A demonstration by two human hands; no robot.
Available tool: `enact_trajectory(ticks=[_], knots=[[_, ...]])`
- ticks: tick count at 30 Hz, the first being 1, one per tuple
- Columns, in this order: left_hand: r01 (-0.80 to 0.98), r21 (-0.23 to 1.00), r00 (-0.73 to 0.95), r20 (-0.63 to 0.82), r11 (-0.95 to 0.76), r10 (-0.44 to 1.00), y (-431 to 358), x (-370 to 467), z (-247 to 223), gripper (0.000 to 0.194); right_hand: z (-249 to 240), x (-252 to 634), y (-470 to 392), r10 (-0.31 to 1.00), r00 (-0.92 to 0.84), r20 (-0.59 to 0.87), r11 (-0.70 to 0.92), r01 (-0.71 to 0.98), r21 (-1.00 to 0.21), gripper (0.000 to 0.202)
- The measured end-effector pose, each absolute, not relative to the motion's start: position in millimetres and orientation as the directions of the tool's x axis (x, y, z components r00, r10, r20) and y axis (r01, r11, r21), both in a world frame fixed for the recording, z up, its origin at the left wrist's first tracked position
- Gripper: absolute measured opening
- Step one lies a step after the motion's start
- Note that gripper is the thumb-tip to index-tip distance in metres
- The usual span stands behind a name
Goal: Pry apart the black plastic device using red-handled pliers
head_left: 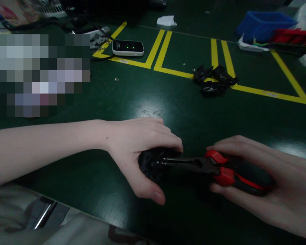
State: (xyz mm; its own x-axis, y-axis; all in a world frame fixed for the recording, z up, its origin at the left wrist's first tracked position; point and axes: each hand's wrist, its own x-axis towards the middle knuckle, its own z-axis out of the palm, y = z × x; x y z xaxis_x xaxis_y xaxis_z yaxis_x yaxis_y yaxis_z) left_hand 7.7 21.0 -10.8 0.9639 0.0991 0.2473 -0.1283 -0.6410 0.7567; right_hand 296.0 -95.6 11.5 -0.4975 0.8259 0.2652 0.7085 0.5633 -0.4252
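My left hand is wrapped round a black part on the green table, its thumb stretched along the near side. The part's shape is hard to make out in the shadow. In my right hand is a pair of pliers with red and black handles. The long dark jaws point left, and their tips touch the black part between my left thumb and fingers. Several crumpled black pieces lie farther back, right of centre.
Yellow tape lines mark the green table. A white device with green lights, a small ring and white paper lie beyond my left hand. Back right are a blue bin and a red tray.
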Motion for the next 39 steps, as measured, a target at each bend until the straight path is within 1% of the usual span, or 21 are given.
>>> enact_trajectory(ticks=[6, 10, 13, 16, 19, 21, 24, 28, 35, 39], knots=[[-0.108, 0.763, 0.966, 0.232, -0.637, 0.115, 19.8, 6.5, -10.6, 0.057, 8.9, 291.4, -97.6, 0.837, -0.5, 0.223, 0.537, 0.671, -0.511, 0.032], [-0.097, 0.773, 0.971, 0.212, -0.626, 0.112, 20.7, 6.9, -12.2, 0.057, 8.3, 291.0, -98.2, 0.843, -0.498, 0.202, 0.524, 0.679, -0.514, 0.033], [-0.122, 0.764, 0.965, 0.241, -0.634, 0.105, 21.5, 7.5, -13.2, 0.057, 8.8, 290.8, -97.4, 0.837, -0.503, 0.218, 0.537, 0.674, -0.508, 0.033], [-0.105, 0.774, 0.968, 0.222, -0.625, 0.112, 22.3, 8.1, -12.3, 0.056, 9.3, 291.5, -96.7, 0.814, -0.513, 0.273, 0.578, 0.669, -0.467, 0.03], [-0.08, 0.809, 0.976, 0.181, -0.583, 0.118, 23.6, 8.6, -11.6, 0.056, 10.2, 292.8, -99.1, 0.785, -0.527, 0.324, 0.618, 0.695, -0.368, 0.033], [-0.065, 0.83, 0.978, 0.162, -0.554, 0.128, 24.6, 8.9, -12.2, 0.056, 11.5, 292.7, -102.3, 0.784, -0.528, 0.327, 0.616, 0.726, -0.306, 0.032], [-0.087, 0.84, 0.975, 0.181, -0.536, 0.126, 26.0, 8.9, -14.3, 0.054, 13.0, 291.7, -105.7, 0.802, -0.506, 0.318, 0.589, 0.759, -0.277, 0.029], [-0.163, 0.824, 0.964, 0.251, -0.543, 0.092, 26.5, 8.7, -15.8, 0.053, 10.2, 293.2, -103.4, 0.786, -0.533, 0.312, 0.612, 0.738, -0.282, 0.029], [-0.085, 0.814, 0.972, 0.196, -0.575, 0.133, 21.1, 8.0, -13.9, 0.058, 4.1, 293.7, -100.0, 0.796, -0.537, 0.279, 0.604, 0.732, -0.315, 0.024], [-0.157, 0.759, 0.945, 0.301, -0.632, 0.127, 18.2, 8.0, -15.6, 0.059, 5.3, 291.7, -100.3, 0.806, -0.552, 0.212, 0.589, 0.717, -0.374, 0.023]])
